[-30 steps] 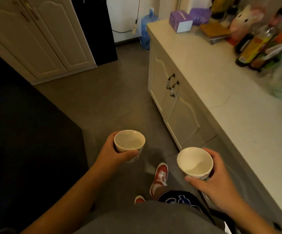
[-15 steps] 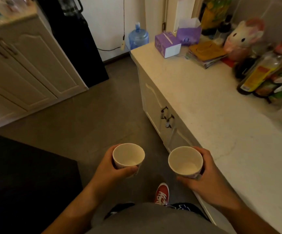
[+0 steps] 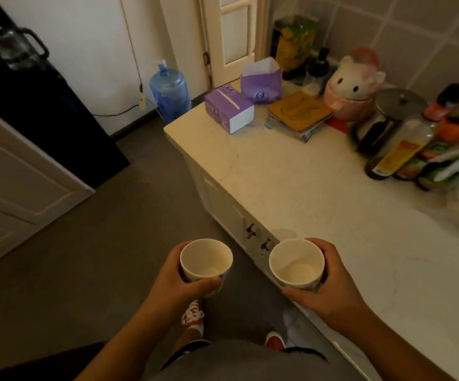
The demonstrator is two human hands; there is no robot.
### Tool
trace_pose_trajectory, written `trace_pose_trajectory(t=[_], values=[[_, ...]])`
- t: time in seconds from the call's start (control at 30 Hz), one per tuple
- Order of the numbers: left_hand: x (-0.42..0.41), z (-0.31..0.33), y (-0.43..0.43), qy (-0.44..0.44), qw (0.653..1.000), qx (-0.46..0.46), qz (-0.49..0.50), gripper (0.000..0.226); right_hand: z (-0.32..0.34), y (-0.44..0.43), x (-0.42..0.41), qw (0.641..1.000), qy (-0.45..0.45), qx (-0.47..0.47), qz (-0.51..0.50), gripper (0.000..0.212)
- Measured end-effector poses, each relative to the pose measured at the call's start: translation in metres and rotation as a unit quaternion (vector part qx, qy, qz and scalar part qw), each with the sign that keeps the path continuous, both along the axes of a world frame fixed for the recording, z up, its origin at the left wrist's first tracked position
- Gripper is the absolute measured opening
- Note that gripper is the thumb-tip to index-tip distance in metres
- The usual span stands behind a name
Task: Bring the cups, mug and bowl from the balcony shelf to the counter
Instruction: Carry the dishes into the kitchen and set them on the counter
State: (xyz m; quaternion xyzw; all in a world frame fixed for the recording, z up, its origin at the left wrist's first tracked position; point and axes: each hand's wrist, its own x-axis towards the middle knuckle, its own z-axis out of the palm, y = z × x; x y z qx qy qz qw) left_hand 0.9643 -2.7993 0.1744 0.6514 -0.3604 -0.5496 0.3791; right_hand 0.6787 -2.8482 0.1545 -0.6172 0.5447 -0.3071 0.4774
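I carry two small white cups, both upright and empty inside. My left hand [image 3: 174,279] is wrapped around the left cup [image 3: 205,261], held over the grey floor. My right hand [image 3: 332,284] grips the right cup [image 3: 296,264], which hangs right at the front edge of the pale stone counter [image 3: 305,193]. The counter stretches away to the right and ahead of me. No mug, bowl or balcony shelf is in view.
At the counter's back stand purple tissue boxes [image 3: 229,110], a stack of coasters [image 3: 298,115], a cat-shaped jar [image 3: 352,83], a French press [image 3: 382,119] and bottles [image 3: 398,152]. A water jug [image 3: 169,92] sits on the floor by a door. A black appliance [image 3: 30,105] stands left.
I have walked forward along the counter and the view has lifted, bringing the back of the counter closer. Both cups stay in my hands; the right one is now at the counter's edge.
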Motion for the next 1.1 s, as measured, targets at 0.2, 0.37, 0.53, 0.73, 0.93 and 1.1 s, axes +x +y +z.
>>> trace_pose_trajectory(t=[0.2,0.37,0.53,0.73,0.93,1.1], values=[[0.063,-0.004,-0.099,-0.002,0.989,-0.007,-0.149,0.075,-0.001,-0.02,0.055,0.989,0.022,0.0,-0.146,0.085],[0.078,-0.004,-0.176,-0.031,0.965,-0.047,-0.256,0.078,-0.001,-0.036,0.092,0.967,0.036,-0.002,-0.254,0.086],[0.055,-0.009,-0.238,-0.007,0.943,-0.081,-0.323,0.08,-0.002,-0.054,0.102,0.932,0.055,-0.009,-0.359,0.088],[0.0,-0.033,-0.282,-0.021,0.932,-0.137,-0.334,0.075,-0.007,-0.083,0.074,0.906,0.064,-0.01,-0.418,0.092],[-0.059,-0.057,-0.306,-0.037,0.936,-0.13,-0.326,0.082,-0.022,-0.114,0.03,0.894,0.083,-0.001,-0.44,0.09],[-0.104,-0.071,-0.323,-0.083,0.934,-0.147,-0.316,0.087,-0.035,-0.142,0.001,0.889,0.11,0.019,-0.445,0.094]])
